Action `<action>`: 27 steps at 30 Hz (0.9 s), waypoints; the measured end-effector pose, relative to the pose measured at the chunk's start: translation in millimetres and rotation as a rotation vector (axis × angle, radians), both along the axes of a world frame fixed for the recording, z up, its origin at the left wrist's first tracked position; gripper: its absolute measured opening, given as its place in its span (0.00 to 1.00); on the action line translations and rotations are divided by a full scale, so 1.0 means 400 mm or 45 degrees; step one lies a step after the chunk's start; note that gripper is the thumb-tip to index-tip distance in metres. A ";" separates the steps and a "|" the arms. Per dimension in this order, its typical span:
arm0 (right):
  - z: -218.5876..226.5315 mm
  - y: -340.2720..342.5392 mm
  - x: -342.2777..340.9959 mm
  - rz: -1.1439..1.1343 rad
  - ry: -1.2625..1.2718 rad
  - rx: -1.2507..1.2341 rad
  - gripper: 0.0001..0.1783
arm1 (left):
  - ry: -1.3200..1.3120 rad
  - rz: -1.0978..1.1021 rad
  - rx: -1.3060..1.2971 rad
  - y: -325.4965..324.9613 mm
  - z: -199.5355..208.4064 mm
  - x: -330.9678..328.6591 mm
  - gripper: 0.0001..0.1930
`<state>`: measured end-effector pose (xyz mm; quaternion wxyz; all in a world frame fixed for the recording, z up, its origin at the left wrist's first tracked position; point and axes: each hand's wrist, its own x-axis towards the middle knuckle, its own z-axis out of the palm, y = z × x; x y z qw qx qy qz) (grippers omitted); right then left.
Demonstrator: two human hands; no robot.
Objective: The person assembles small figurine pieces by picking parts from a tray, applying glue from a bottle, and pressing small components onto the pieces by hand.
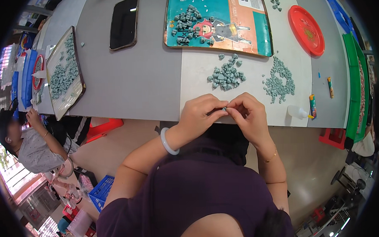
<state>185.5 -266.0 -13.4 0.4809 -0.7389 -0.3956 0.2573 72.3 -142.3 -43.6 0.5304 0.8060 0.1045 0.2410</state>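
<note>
At the table's front edge my left hand (201, 114) and my right hand (251, 116) meet, fingertips pinched together. Between them is a tiny grey-green piece (224, 109), mostly hidden by the fingers. Just beyond lies a heap of chunky grey-green pieces (227, 75), loose on the white table surface. To its right spreads a patch of smaller grey-green pieces (279, 82). Farther back, a rectangular tray (237, 48) with a cartoon figure printed on it carries more of the chunky pieces (187, 24) on its left part.
Right of the small pieces are a white squeeze bottle (297, 112), a yellow tube (312, 106) and a red round dish (303, 43). A black phone (124, 24) lies back left. Another tray (67, 95) holds grey-green pieces near a seated person (38, 144). A green bin (353, 96) stands far right.
</note>
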 end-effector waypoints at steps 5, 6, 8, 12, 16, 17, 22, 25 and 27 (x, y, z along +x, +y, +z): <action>-0.038 0.000 0.021 -0.051 0.849 0.073 0.08 | -0.024 -0.030 0.061 0.000 0.000 0.000 0.11; -0.037 -0.001 0.020 -0.051 0.846 0.074 0.08 | -0.034 -0.013 0.022 0.001 0.004 -0.001 0.11; -0.032 0.000 0.014 -0.061 0.914 0.086 0.08 | -0.049 0.003 -0.015 0.002 0.007 -0.001 0.11; -0.031 -0.006 0.005 -0.091 0.906 0.068 0.07 | -0.115 -0.029 0.077 -0.001 0.001 0.001 0.12; -0.035 -0.005 0.010 -0.009 1.040 0.061 0.07 | -0.226 -0.036 0.196 -0.005 -0.007 -0.006 0.12; -0.035 -0.005 0.011 -0.003 1.078 0.074 0.06 | -0.227 -0.040 0.194 -0.006 -0.004 -0.006 0.12; -0.048 -0.022 -0.014 -0.090 1.002 0.260 0.06 | -0.124 0.004 -0.123 -0.013 0.005 -0.005 0.12; -0.051 -0.018 -0.035 -0.186 0.837 0.336 0.04 | -0.084 -0.038 -0.178 -0.007 0.008 -0.005 0.12; -0.056 -0.016 -0.045 -0.215 0.742 0.373 0.03 | -0.052 -0.040 -0.209 -0.006 0.013 -0.007 0.12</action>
